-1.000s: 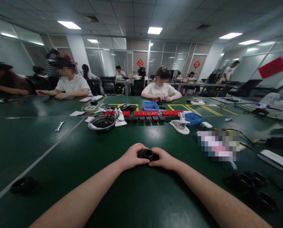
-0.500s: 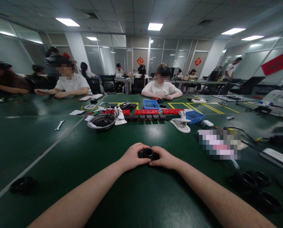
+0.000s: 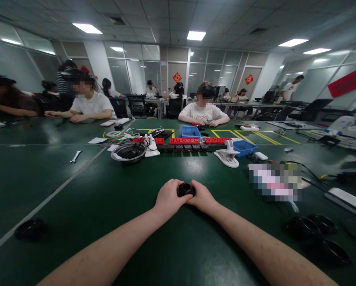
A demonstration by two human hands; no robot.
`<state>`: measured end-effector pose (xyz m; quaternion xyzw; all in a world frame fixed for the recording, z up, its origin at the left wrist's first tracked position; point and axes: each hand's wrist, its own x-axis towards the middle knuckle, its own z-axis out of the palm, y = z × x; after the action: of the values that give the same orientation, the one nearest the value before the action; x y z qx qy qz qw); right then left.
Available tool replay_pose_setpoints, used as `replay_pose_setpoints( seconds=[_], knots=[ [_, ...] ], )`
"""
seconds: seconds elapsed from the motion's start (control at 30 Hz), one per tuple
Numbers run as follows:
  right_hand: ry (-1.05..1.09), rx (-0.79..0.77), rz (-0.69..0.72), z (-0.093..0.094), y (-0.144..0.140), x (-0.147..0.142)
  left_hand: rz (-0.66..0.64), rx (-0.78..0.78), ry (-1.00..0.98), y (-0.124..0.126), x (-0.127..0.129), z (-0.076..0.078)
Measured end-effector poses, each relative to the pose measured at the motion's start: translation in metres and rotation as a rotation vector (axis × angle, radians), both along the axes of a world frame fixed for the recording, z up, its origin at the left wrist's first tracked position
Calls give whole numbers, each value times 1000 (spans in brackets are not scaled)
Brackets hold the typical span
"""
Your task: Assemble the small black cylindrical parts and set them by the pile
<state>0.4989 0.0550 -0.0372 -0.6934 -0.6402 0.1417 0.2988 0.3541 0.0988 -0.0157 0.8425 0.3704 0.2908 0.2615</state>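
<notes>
Two bare forearms are seen, with no sleeves, watch, bracelet or gloves worn. The left hand [image 3: 168, 197] and right hand [image 3: 202, 198] are uncovered, and no rings are made out. Faint small marks are scattered along the right forearm [image 3: 273, 254].

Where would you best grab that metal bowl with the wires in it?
Probably by the rim of the metal bowl, coming from above on its near edge. It sits upright and shallow on the table, with dark wires filling the middle and a white stand close at its right, so the near rim looks freest.
</notes>
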Motion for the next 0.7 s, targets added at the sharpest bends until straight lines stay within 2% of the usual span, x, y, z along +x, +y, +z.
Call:
replay_pose_setpoints(
  seconds=[0.1,0.17,0.23,0.3,0.37,0.43,0.53,0.7],
  knots=[
    [-135,32,-125,-1,0,-9,31,-5,-18,0,4,-3],
    [-168,47,-140,1,0,-11,17,-10,-32,2,4,-3],
    [-124,64,-69,3,-2,-9,-30,-28,-34,6,2,-2],
    [-20,64,85,5,-4,-3,-113,-51,-22,9,-1,1],
    [101,17,261,9,-6,5,-210,-75,3,12,-5,4],
    [199,-58,381,11,-7,12,-290,-97,22,14,-9,5],
    [256,-99,423,13,-8,17,-338,-107,16,15,-11,7],
    [204,-87,426,13,-7,18,-343,-102,7,15,-10,8]
  ],
)
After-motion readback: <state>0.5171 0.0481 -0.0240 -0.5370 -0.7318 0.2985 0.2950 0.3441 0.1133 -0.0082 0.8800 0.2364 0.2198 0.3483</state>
